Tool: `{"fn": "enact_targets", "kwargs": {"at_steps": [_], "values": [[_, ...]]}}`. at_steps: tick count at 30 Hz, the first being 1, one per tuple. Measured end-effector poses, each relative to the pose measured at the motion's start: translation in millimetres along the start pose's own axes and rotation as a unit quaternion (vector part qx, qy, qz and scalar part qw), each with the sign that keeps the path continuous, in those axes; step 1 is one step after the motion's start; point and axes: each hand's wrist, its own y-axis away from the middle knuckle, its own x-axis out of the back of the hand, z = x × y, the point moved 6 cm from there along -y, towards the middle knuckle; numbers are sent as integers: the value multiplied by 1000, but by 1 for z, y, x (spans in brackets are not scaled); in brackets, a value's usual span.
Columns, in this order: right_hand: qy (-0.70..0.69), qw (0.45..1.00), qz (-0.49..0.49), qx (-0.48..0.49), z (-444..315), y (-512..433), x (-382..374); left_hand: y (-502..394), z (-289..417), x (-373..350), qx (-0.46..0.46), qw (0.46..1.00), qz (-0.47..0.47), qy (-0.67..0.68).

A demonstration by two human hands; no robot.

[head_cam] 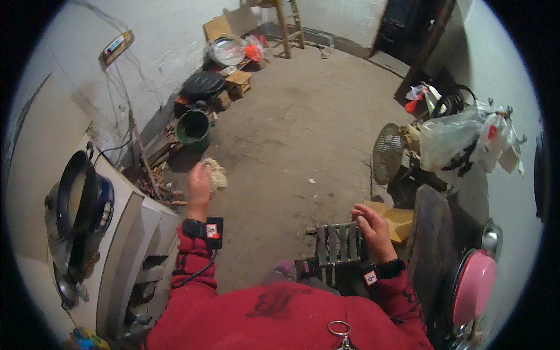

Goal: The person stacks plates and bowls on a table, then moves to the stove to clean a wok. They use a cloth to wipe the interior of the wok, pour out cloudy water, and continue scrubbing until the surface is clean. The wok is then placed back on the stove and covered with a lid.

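Observation:
My left hand (199,186) is closed around a crumpled beige cloth or scrubbing pad (215,176), held out over the floor; its exact kind is hard to tell. Fingers loosely bent and apart, my right hand (372,227) holds nothing that I can see. Just left of and below it stands a small folding stool (339,245) with a seat of grey straps. Behind the right hand lies an open cardboard box (396,221). Both wrists carry black straps, the left one with a small black device (214,233) and a cable.
On the left a counter (120,192) bears a black wok (76,197) on a blue cooker (103,203). A green bucket (192,127) and firewood line the left wall. At right are a fan (388,153), hanging plastic bags (455,135) and a pink basin (474,286). A wooden ladder (286,30) stands far back.

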Motion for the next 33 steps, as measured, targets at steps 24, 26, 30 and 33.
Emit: {"fn": "enact_targets", "kwargs": {"at_steps": [24, 26, 30, 33], "values": [[7, 935, -329, 129, -119, -156, -296, 148, 165, 291, -194, 884, 416, -90], [8, 928, -347, 139, -127, -158, -328, 157, 187, 324, -210, 867, 441, -96], [-7, 914, -381, 139, -139, -165, -374, 162, 204, 366, -221, 853, 472, -31], [7, 901, -404, 156, -143, -179, -394, 159, 210, 376, -221, 838, 495, -61]]}}
